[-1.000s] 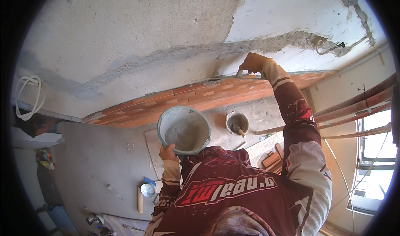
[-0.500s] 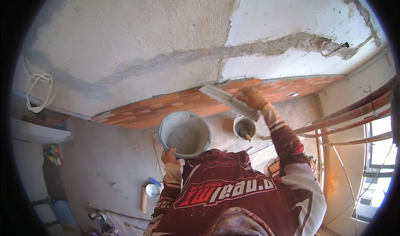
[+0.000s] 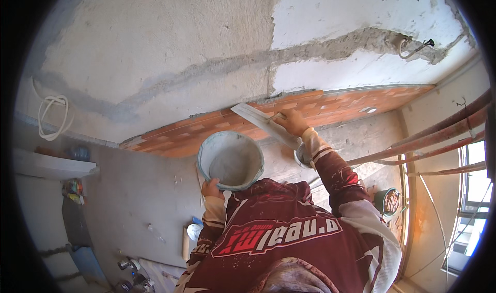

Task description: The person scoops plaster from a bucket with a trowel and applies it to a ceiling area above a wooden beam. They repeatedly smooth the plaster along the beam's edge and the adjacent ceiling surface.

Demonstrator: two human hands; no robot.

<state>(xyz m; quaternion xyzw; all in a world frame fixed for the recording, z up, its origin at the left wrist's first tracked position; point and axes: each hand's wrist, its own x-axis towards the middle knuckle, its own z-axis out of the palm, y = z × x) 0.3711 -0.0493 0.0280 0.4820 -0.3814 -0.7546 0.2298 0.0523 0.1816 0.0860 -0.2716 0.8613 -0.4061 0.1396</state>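
Observation:
My left hand (image 3: pixel 212 188) is closed on the rim of a large round bucket (image 3: pixel 254 154), held in front of my chest. Grey residue coats its inside, and a grey layer covers the bottom. A flat plastering trowel (image 3: pixel 253 118) is in my right hand (image 3: pixel 292 122), its fingers wrapped round the handle. The trowel's long pale blade points up and left, above the bucket's right side and in front of the brick strip. Whether it touches the wall I cannot tell.
Ahead stands a plastered wall (image 3: pixel 170 29) with a rough grey band and a brick strip (image 3: pixel 356 103) below. My right forearm partly covers a smaller bucket (image 3: pixel 301 158). Reddish pipes (image 3: pixel 429 144) run at the right. Cable (image 3: pixel 54 118) hangs coiled at the left.
My right hand and the trowel have moved left, nearer the large bucket. My right forearm now hides much of the smaller bucket. The left hand still grips the large bucket's rim.

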